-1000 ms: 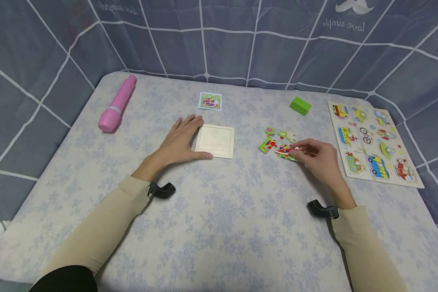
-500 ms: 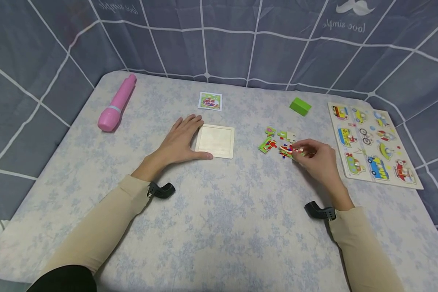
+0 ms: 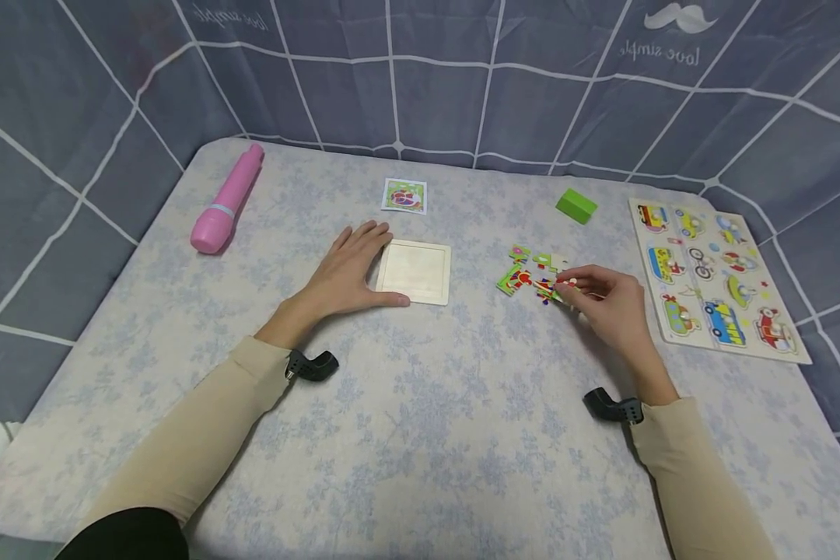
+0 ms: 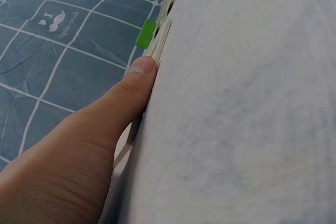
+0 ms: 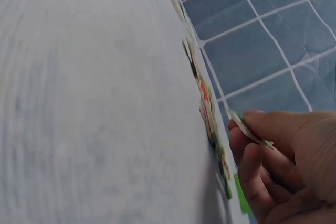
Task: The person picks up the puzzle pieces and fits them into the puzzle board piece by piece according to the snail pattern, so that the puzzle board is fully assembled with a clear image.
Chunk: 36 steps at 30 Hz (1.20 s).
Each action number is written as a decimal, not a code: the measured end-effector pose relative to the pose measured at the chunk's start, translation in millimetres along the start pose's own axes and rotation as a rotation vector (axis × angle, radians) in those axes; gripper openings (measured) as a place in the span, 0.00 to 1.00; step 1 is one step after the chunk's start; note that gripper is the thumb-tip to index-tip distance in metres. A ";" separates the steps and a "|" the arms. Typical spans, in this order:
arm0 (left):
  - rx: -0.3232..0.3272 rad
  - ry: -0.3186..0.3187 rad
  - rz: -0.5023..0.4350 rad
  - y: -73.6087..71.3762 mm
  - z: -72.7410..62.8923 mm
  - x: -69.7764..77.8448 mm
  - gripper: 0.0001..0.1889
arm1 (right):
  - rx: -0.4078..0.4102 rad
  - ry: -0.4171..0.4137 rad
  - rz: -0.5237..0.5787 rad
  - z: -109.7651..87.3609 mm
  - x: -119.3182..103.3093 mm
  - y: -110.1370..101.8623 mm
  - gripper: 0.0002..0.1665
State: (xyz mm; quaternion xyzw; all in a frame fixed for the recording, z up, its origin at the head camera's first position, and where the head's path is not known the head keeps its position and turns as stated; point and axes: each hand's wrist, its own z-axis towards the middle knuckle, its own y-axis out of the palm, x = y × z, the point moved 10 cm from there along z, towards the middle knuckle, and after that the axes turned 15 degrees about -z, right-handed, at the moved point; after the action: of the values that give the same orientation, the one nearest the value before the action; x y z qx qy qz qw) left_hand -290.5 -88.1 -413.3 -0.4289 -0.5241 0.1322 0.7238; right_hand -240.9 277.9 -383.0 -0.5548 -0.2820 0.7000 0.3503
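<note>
My left hand [image 3: 346,272] spreads around the left side of a square wooden puzzle tray [image 3: 414,272], thumb along its front edge and fingers at its far left corner. In the left wrist view the straight thumb [image 4: 134,85] lies against the tray's edge. Between thumb and fingertips, my right hand [image 3: 605,303] pinches a small puzzle piece [image 5: 249,129], held tilted above the table in the right wrist view. Several colourful puzzle pieces [image 3: 513,278] lie loose just left of these fingers, some partly hidden behind them.
A small picture card [image 3: 404,196] lies beyond the tray. Farther right are a green block [image 3: 576,205] and a vehicle puzzle board [image 3: 717,280]. At the far left lies a pink microphone-shaped object [image 3: 225,201]. A tiled-pattern curtain [image 3: 441,101] borders the table.
My right hand has raised a puzzle piece slightly from the pile, and the pieces under its fingertips have shifted. The left hand and tray stay in place.
</note>
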 end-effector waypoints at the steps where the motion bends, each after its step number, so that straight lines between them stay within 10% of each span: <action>1: -0.001 0.000 0.000 0.2 -0.1 0.0 0.63 | -0.002 -0.002 0.012 -0.1 -2.8 1.2 0.13; 17: -0.002 -0.003 -0.006 1.1 -1.2 -3.3 0.63 | -0.220 -0.107 0.142 27.8 -90.7 71.6 0.16; 36: -0.005 -0.002 0.004 -1.7 -1.2 -3.0 0.62 | -0.208 -0.296 0.026 25.0 -147.2 123.8 0.10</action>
State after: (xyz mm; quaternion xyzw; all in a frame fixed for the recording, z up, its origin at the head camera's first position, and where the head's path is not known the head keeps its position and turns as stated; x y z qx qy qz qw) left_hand -291.1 -91.6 -414.1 -0.4317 -0.5243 0.1325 0.7219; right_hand -266.8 85.8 -389.2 -0.4823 -0.3943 0.7455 0.2367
